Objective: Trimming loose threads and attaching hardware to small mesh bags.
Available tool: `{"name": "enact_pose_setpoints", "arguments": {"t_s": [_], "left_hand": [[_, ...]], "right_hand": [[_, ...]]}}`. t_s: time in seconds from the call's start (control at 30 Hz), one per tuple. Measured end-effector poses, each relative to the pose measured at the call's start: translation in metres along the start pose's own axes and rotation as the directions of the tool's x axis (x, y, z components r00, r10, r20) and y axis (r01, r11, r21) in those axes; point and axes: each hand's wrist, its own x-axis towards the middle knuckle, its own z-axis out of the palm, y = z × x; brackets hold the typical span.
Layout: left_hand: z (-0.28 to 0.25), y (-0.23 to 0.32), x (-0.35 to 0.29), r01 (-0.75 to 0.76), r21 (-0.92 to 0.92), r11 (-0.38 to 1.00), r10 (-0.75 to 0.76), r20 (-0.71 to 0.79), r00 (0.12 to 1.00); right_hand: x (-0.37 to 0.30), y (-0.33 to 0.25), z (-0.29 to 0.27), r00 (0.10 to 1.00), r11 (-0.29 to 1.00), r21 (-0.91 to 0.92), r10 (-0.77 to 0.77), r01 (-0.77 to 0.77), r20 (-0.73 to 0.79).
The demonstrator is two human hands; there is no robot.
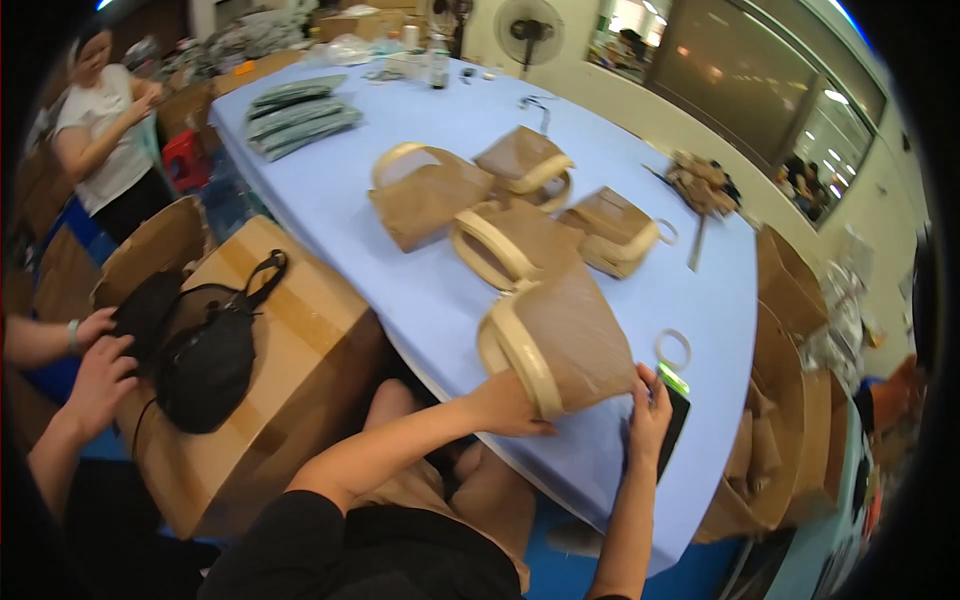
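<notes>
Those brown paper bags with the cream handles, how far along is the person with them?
Four brown bags with cream handles already lie farther up the blue table. A fifth bag is in hand: the left hand touches its handle end and the right hand its lower corner. At the table's right edge, flat brown paper pieces stand stacked, seemingly unmade.

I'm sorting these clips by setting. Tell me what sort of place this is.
Probably a craft or packing workroom. A long table with a pale blue cover holds several brown bags with cream handles, cardboard boxes stand beside it, and the left hand and right hand hold the nearest bag.
</notes>
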Motion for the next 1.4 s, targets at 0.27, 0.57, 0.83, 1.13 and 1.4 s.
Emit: {"name": "enact_pose_setpoints", "arguments": {"t_s": [0.27,0.57,0.83,1.13,1.4], "left_hand": [[0.024,-0.006,0.013,-0.152,-0.001,0.988,0.152,-0.009,0.988],[0.026,-0.012,-0.001,-0.116,0.039,0.992,0.117,-0.005,0.993],[0.034,-0.014,0.002,-0.155,0.017,0.988,0.156,-0.107,0.982],[0.033,-0.014,0.008,-0.190,-0.006,0.982,0.189,-0.083,0.979],[0.036,-0.014,-0.001,-0.194,-0.005,0.981,0.189,-0.192,0.963]], "right_hand": [[0.014,0.058,-0.030,0.978,0.977,0.041,-0.209,0.210,-0.012],[-0.001,0.013,-0.013,0.997,0.935,-0.353,-0.054,0.033,-0.050],[-0.001,0.014,-0.018,0.985,0.850,-0.512,-0.165,0.122,-0.039],[0.000,0.019,-0.025,0.968,0.879,-0.436,-0.244,0.192,-0.065],[0.000,0.027,-0.023,0.971,0.882,-0.424,-0.239,0.208,-0.021]]}}
